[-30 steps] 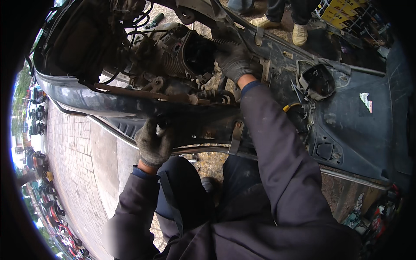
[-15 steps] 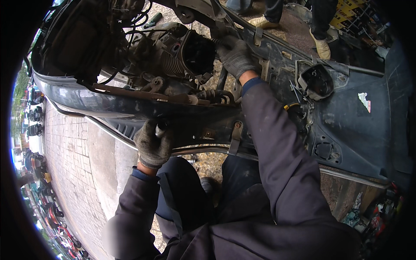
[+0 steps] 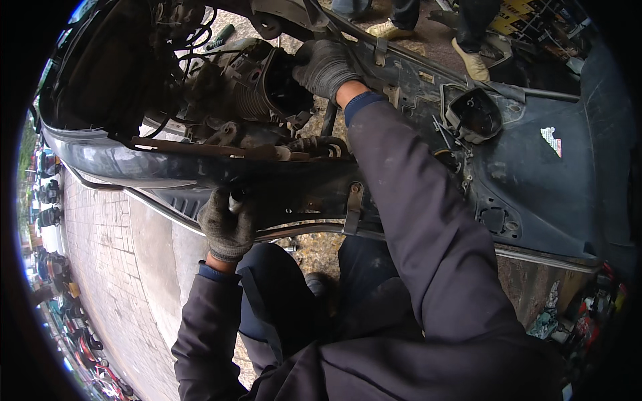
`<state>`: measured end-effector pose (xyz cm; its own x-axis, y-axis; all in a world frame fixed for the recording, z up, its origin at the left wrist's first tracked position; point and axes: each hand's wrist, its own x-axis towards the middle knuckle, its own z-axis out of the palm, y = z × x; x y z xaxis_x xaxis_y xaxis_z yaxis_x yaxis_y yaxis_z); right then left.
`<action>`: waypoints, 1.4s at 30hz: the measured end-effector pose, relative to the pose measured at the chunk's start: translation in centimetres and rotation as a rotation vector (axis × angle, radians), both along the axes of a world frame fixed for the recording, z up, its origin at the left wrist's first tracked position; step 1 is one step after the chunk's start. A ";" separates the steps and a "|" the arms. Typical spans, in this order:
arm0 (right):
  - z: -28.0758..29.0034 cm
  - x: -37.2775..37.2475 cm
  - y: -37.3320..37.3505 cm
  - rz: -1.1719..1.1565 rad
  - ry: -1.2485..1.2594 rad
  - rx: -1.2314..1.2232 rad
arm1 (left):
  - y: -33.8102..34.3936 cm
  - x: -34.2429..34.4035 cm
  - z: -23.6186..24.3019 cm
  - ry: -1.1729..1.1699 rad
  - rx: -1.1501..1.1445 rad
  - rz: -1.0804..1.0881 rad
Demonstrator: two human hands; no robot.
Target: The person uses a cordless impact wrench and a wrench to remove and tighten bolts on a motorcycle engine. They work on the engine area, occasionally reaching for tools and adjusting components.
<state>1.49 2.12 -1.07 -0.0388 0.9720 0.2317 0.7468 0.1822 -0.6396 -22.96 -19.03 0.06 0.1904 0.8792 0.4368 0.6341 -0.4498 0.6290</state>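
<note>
Resting near the scooter's dark side panel [image 3: 267, 194], my gloved left hand [image 3: 227, 230] is closed round a small, shiny metal cylinder [image 3: 235, 201] whose rounded end shows above the fingers. My gloved right hand [image 3: 326, 69] reaches to the far side, against the dark open end of the finned engine cylinder [image 3: 284, 87]. Its fingers curl inward there, and their tips are hidden, so what they grip cannot be made out. Hoses and a rusty frame rail [image 3: 207, 148] lie between the two hands.
To the right, the scooter's floor panel [image 3: 535, 180] bears a black tray-like housing [image 3: 473, 117] with loose small parts and a screwdriver-like tool beside it. A person's shoes [image 3: 471, 60] stand beyond. A green-handled tool [image 3: 221, 37] lies on the ground past the engine.
My right hand has moved left onto the engine cylinder's open end. My left hand keeps its hold on the metal cylinder. The whole view has shifted slightly.
</note>
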 end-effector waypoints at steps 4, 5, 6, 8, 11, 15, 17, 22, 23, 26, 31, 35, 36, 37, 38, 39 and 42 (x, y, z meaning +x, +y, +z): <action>0.0 0.6 -0.4 0.044 0.069 -0.017 | 0.1 0.2 0.2 -0.005 0.013 0.005; -0.1 0.8 -0.5 0.060 0.103 -0.005 | 0.2 0.3 0.2 -0.021 0.033 0.012; -0.2 1.0 -0.6 0.062 0.126 -0.005 | 0.2 0.4 0.3 -0.028 0.031 0.024; -0.4 1.5 -1.1 0.072 0.233 -0.015 | 0.1 0.4 0.5 -0.010 0.028 0.022; -0.5 2.6 -2.4 0.133 0.506 -0.035 | 0.1 0.4 0.6 -0.018 0.026 0.017; 0.0 4.8 -5.5 0.460 1.385 -0.400 | 0.1 0.2 0.2 -0.046 0.003 0.004; 0.4 5.8 -6.7 0.504 1.431 -0.396 | 0.2 0.1 0.0 -0.040 0.036 0.014; 1.3 10.2 -10.2 0.402 1.307 -0.343 | 0.3 0.2 -0.5 -0.178 0.013 -0.030; 1.4 11.5 -10.9 0.319 1.220 -0.390 | 0.2 0.2 -0.5 -0.184 -0.025 -0.032; 2.4 17.2 -13.7 0.243 0.899 -0.304 | 0.0 0.1 -0.2 -0.024 -0.025 0.039; 4.5 26.7 -14.7 -0.399 0.274 -0.288 | -0.1 -0.2 0.0 -0.026 -0.051 0.043; 3.3 29.6 -14.0 -0.479 -0.296 -0.285 | 0.1 0.1 -0.3 -0.106 -0.058 0.025; 2.9 29.5 -14.0 -0.456 -0.405 -0.273 | 0.0 0.1 -0.2 -0.133 -0.052 0.032; 2.5 29.1 -14.0 -0.463 -0.484 -0.293 | 0.1 0.2 -0.1 -0.090 0.017 0.049; 2.2 28.5 -14.1 -0.462 -0.548 -0.330 | 0.0 0.1 0.1 -0.008 0.026 0.070; 2.2 28.0 -14.2 -0.488 -0.517 -0.284 | 0.0 0.3 0.2 0.000 0.035 0.066; 2.7 25.0 -14.8 -0.549 -0.270 -0.175 | -0.1 0.4 0.5 0.034 0.022 0.079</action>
